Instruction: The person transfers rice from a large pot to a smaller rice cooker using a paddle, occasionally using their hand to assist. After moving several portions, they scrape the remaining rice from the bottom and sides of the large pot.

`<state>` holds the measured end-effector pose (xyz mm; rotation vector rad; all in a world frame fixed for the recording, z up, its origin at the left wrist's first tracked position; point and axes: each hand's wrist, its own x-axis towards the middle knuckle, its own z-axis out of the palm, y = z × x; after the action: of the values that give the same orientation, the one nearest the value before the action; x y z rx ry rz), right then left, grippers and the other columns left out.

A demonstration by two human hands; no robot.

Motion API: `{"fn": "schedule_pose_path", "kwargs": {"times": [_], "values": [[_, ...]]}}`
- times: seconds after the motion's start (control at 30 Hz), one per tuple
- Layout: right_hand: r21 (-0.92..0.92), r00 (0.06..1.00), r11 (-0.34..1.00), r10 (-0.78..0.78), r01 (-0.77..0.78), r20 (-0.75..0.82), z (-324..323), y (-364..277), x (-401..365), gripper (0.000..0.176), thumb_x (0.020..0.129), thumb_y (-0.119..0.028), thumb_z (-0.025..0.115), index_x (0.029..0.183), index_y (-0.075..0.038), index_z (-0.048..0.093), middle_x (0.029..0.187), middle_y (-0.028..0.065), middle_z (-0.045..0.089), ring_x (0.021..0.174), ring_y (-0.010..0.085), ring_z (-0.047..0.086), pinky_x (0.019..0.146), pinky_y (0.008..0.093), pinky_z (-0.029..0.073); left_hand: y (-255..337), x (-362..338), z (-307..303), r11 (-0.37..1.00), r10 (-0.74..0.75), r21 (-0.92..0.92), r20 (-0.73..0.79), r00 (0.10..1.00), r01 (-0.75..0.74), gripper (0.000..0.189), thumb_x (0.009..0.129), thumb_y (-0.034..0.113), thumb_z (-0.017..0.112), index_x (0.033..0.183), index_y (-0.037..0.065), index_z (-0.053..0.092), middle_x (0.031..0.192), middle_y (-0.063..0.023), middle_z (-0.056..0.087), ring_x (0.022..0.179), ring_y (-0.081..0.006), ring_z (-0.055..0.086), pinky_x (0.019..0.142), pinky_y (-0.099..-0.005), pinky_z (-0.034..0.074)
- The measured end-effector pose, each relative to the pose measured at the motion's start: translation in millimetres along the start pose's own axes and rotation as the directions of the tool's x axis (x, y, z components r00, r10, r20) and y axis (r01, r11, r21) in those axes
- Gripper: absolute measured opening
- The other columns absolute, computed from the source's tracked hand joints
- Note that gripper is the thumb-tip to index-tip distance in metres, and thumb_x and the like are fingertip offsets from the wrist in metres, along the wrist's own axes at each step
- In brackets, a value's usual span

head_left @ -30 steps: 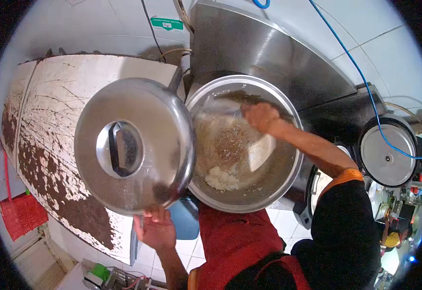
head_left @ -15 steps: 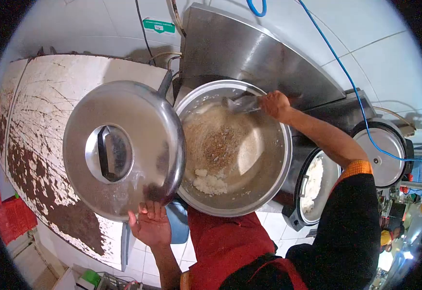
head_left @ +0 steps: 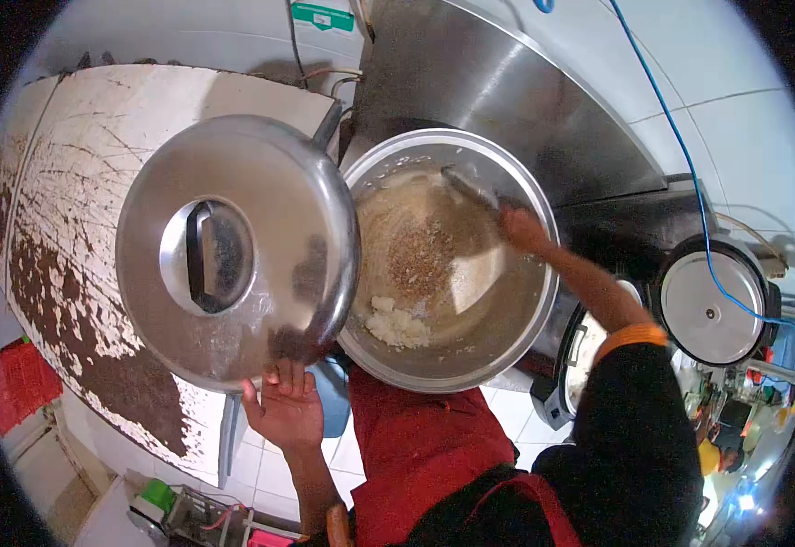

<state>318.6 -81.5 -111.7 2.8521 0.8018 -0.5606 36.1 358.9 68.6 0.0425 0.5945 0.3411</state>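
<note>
My right hand [head_left: 525,230] reaches inside a large metal pot [head_left: 549,205], closed around a flat, shiny, scraper-like tool [head_left: 468,187] whose blade lies along the inner wall. On the pot's bottom are a browned, crusty patch [head_left: 420,260] and a clump of white rice [head_left: 397,326], with grains stuck higher up the sides. A big round metal lid [head_left: 279,182] with a black handle covers the pot's left edge in this view. My left hand [head_left: 286,410] is palm up with thumb apart, its fingertips right at the lid's lower rim.
The scratched white, peeling surface [head_left: 97,182] lies left, under the lid. A steel panel [head_left: 507,91] stands behind the pot. To the right are an opened cooker with rice [head_left: 579,356] and a round cooker lid [head_left: 712,301]. A blue cable [head_left: 671,118] hangs there. A red basket [head_left: 19,383] sits far left.
My right hand and the tool have moved down and slightly right, deeper into the pot. My left hand stays at the lid's rim. The whole view has shifted a little.
</note>
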Motion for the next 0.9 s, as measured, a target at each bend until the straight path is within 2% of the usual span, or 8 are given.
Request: {"fn": "schedule_pose_path", "kwargs": {"times": [0.17, 0.23, 0.37, 0.43, 0.47, 0.53, 0.7, 0.9], "values": [[0.358, 0.947, 0.931, -0.049, -0.071, 0.316, 44.7, -138.9, -70.9, 0.033, 0.091, -0.019, 0.037, 0.115, 0.003, 0.047, 0.088, 0.0232, 0.061, 0.084, 0.0354, 0.061, 0.069, 0.049, 0.047, -3.1, -0.5, 17.3, 0.991, 0.066, 0.123, -0.062, 0.996, -0.058, 0.041, 0.094, 0.039, 0.039, 0.079, 0.003, 0.049, 0.066, -0.0023, 0.035, 0.06, -0.0129, 0.031, 0.058, -0.028, 0.027], [0.277, 0.822, 0.941, -0.312, 0.196, 0.477, 19.3, -161.3, -89.7, 0.033, 0.092, -0.019, 0.036, 0.115, 0.001, 0.049, 0.092, 0.0236, 0.061, 0.088, 0.0372, 0.06, 0.072, 0.0489, 0.047, 2.3, 1.6, 14.0, 0.991, 0.051, 0.126, 0.013, 0.999, -0.052, 0.041, 0.094, 0.04, 0.039, 0.079, 0.003, 0.049, 0.066, -0.0024, 0.036, 0.06, -0.013, 0.031, 0.058, -0.028, 0.028], [0.325, 0.984, 0.931, -0.138, 0.168, -0.114, 42.4, -88.3, -46.2, 0.031, 0.089, -0.015, 0.039, 0.116, -0.003, 0.052, 0.091, 0.0227, 0.061, 0.086, 0.0367, 0.061, 0.074, 0.0494, 0.047, 1.0, -2.3, 17.7, 0.991, 0.039, 0.125, 0.083, 0.996, -0.05, 0.042, 0.094, 0.04, 0.038, 0.079, 0.003, 0.049, 0.066, -0.0032, 0.038, 0.061, -0.0139, 0.031, 0.059, -0.0281, 0.028], [0.408, 0.887, 0.85, 0.136, -0.333, 0.441, 35.4, -83.8, -36.4, 0.033, 0.084, -0.01, 0.044, 0.115, -0.005, 0.053, 0.091, 0.0224, 0.06, 0.085, 0.0368, 0.06, 0.073, 0.05, 0.046, -4.2, 1.6, 20.9, 0.993, 0.003, 0.119, 0.109, 0.994, -0.016, 0.042, 0.094, 0.04, 0.037, 0.078, 0.003, 0.049, 0.066, -0.0035, 0.038, 0.062, -0.0147, 0.032, 0.059, -0.0285, 0.028], [0.404, 0.89, 0.852, 0.142, -0.333, 0.434, 36.4, -93.5, -46.7, 0.033, 0.084, -0.01, 0.044, 0.115, -0.005, 0.053, 0.091, 0.0224, 0.06, 0.085, 0.0368, 0.06, 0.073, 0.05, 0.046, -8.6, 3.9, 23.6, 0.994, -0.037, 0.11, 0.136, 0.99, 0.022, 0.042, 0.094, 0.04, 0.037, 0.078, 0.003, 0.049, 0.066, -0.0036, 0.038, 0.063, -0.0148, 0.032, 0.059, -0.0287, 0.028], [0.321, 0.895, 0.893, -0.391, 0.314, 0.214, 20.0, -141.3, -85.9, 0.017, 0.082, -0.011, 0.047, 0.092, -0.002, 0.058, 0.078, 0.0213, 0.061, 0.072, 0.0371, 0.061, 0.068, 0.0497, 0.046, -14.5, 0.5, 25.4, 0.994, -0.073, 0.091, 0.15, 0.986, 0.059, 0.041, 0.093, 0.04, 0.037, 0.078, 0.003, 0.049, 0.067, -0.0038, 0.038, 0.063, -0.015, 0.032, 0.059, -0.0289, 0.027], [0.256, 0.984, 0.956, -0.163, 0.142, 0.065, 76.8, -88.1, -85.7, 0.028, 0.082, -0.01, 0.048, 0.107, 0.001, 0.055, 0.089, 0.0231, 0.061, 0.082, 0.0363, 0.061, 0.075, 0.0487, 0.047, -11.5, -0.7, 22.1, 0.987, -0.086, 0.148, 0.202, 0.976, 0.056, 0.04, 0.093, 0.04, 0.036, 0.08, 0.004, 0.05, 0.067, -0.003, 0.036, 0.063, -0.0141, 0.032, 0.059, -0.0281, 0.027], [0.278, 0.882, 0.955, -0.219, 0.106, 0.417, 17.7, -127.0, -116.7, 0.027, 0.086, -0.014, 0.047, 0.106, 0.003, 0.053, 0.094, 0.026, 0.06, 0.088, 0.0365, 0.061, 0.075, 0.0476, 0.048, -18.0, -2.6, 24.4, 0.987, -0.118, 0.129, 0.197, 0.973, 0.094, 0.041, 0.094, 0.04, 0.036, 0.081, 0.003, 0.051, 0.067, -0.0029, 0.036, 0.063, -0.014, 0.032, 0.059, -0.0275, 0.027]]}}
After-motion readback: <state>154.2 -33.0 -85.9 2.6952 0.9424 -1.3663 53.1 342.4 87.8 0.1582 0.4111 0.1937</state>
